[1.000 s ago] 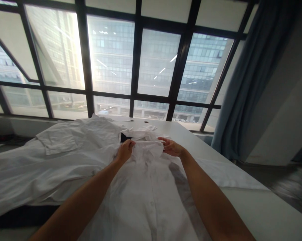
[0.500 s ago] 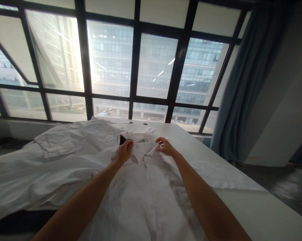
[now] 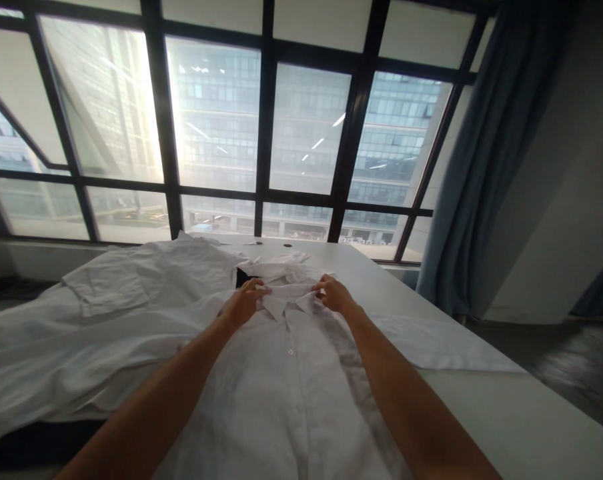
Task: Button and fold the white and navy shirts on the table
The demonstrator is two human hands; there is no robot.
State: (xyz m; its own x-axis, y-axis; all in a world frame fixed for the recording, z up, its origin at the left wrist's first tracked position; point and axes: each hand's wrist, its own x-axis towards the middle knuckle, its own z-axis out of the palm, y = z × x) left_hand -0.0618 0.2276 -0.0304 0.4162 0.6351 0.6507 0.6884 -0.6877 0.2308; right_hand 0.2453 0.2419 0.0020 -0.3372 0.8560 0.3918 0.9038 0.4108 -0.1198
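A white buttoned shirt point(image 3: 286, 387) lies front-up on the white table point(image 3: 521, 413), its collar point(image 3: 287, 299) at the far end. My left hand point(image 3: 245, 301) pinches the collar's left side. My right hand point(image 3: 334, 294) grips the collar's right side. Both arms reach forward over the shirt body. The shirt's right sleeve point(image 3: 431, 343) spreads flat toward the right.
More white garments point(image 3: 106, 313) lie heaped across the left of the table, with a small dark patch point(image 3: 242, 275) showing just beyond my left hand. A large black-framed window point(image 3: 261, 133) fills the back. A blue-grey curtain point(image 3: 486, 160) hangs at the right.
The raised collar has been laid down flat and spread at the top of the shirt. Both hands stayed on it, shifting slightly farther away.
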